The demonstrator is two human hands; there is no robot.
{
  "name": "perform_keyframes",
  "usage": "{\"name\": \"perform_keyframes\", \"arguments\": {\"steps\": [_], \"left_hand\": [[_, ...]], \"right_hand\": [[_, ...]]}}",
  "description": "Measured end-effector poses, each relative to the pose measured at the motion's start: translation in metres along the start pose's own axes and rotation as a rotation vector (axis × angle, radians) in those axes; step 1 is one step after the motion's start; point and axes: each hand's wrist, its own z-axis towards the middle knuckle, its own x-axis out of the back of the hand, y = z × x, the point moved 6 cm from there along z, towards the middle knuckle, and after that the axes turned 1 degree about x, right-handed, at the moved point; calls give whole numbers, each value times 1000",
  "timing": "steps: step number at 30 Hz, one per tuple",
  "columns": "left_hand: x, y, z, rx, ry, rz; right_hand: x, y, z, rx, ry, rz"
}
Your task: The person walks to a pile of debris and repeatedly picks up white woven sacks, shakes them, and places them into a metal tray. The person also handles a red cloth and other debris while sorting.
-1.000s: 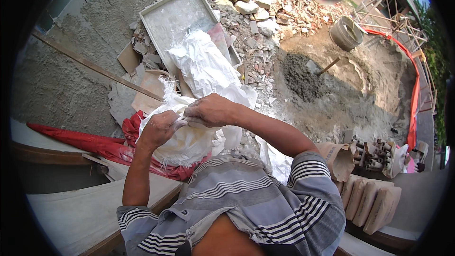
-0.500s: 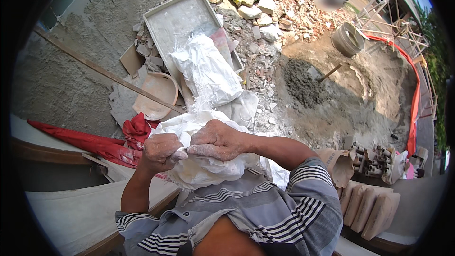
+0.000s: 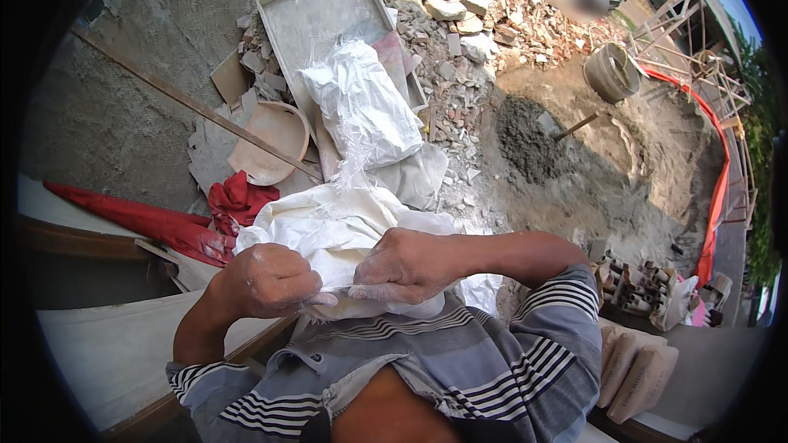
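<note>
A white woven sack (image 3: 332,217) is bunched up close to my body, its frayed threads hanging at the far side. My left hand (image 3: 275,280) is closed on the sack's near edge, with the thumb pointing right. My right hand (image 3: 400,267) pinches the same edge a short way to the right, knuckles up. Pale dust coats both hands. A taut strip of the edge shows between them. Just beyond lies another white sack (image 3: 365,102), full-looking and frayed at its far end, on a shallow grey tray (image 3: 320,12).
A round basin (image 3: 267,148) and leaning pole (image 3: 189,102) are at the left, near red cloth (image 3: 238,201). Rubble (image 3: 468,12) is heaped at the back. Wet mortar (image 3: 525,143) with a wooden-handled tool, a bucket (image 3: 611,72) and paper bags (image 3: 640,369) stand right.
Both hands have come nearer my body and a little further apart. The sack's edge between them is stretched wider, and its cloth lies more spread out.
</note>
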Motion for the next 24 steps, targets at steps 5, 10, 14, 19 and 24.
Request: {"name": "perform_keyframes", "arguments": {"steps": [5,10,14,19,24], "left_hand": [[4,21,1,11,-84,80],[8,17,8,89,-112,36],[17,-18,14,249,51,-65],[35,-58,-2,487,278,-110],[30,-85,-12,585,351,-149]], "right_hand": [[3,-11,-12,23,-94,-61],[7,-3,-11,12,-193,-192],[46,15,3,-160,12,-333],[76,13,-8,-70,426,-960],[72,83,-14,-338,350,-828]]}}
